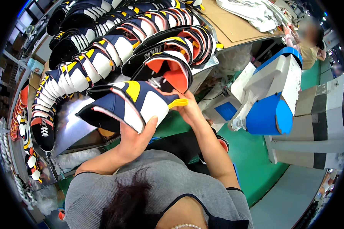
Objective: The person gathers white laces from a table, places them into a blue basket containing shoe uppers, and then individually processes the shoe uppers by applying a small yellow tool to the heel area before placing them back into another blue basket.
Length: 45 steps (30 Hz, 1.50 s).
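My left hand (135, 139) is closed on the lower edge of a few nested shoe uppers (135, 101) in navy, white and yellow. The thumb lies on the white side panel and the fingers go inside, partly hidden. My right hand (188, 110) grips the heel end beside a yellow pull tab (178, 103); some of its fingers are out of sight behind the uppers. Just beyond, another upper (179, 68) with coral lining and white laces stands at the near end of a nested row. The held uppers are tilted in front of me, above the table's near edge.
Long curved rows of nested uppers (68, 78) cover much of the metal table (74, 128). To the right stands a white machine with blue covers (269, 114). Farther back, a person (307, 42) is beside a cardboard-topped table (233, 26) bearing white pieces (252, 13).
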{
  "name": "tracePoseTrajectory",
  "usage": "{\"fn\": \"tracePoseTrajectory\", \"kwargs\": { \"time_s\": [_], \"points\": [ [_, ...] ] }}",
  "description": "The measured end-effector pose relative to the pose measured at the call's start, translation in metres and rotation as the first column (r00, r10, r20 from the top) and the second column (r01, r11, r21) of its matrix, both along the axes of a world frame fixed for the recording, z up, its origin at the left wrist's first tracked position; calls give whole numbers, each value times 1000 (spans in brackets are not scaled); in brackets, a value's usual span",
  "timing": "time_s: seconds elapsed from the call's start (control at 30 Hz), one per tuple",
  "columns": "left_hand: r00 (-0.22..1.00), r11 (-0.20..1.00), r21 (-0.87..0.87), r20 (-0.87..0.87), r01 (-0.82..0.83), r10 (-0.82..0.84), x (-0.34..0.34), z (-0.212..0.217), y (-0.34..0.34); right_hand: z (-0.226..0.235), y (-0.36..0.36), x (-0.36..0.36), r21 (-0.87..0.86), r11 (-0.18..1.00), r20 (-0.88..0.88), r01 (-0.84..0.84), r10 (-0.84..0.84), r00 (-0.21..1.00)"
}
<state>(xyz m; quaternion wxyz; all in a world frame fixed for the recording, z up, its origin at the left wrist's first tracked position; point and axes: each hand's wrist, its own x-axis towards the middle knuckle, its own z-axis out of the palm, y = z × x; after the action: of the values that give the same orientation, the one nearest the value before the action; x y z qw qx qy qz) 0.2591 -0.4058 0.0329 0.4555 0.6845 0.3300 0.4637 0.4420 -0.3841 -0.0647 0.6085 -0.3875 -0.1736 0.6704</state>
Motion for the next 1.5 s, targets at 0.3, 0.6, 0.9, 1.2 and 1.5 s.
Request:
{"fn": "tracePoseTrajectory", "kwargs": {
  "time_s": [0.3,0.6,0.9,1.2,1.5],
  "points": [
    [928,931,-64,75,-360,364,48,-70,102,-41,89,-43,63,986,46,157,-160,986],
    [948,945,82,53,-316,313,85,-81,128,10,37,87,34,993,915,115,-77,395],
    [993,880,473,-117,32,26,87,-100,198,-25,128,26,517,784,838,345,-546,-15],
    [989,843,528,-147,100,-25,87,-107,237,-30,145,36,485,818,873,308,-474,-117],
    [985,926,366,-101,-90,136,84,-93,157,-11,88,66,422,897,892,132,-437,115]
  ]
}}
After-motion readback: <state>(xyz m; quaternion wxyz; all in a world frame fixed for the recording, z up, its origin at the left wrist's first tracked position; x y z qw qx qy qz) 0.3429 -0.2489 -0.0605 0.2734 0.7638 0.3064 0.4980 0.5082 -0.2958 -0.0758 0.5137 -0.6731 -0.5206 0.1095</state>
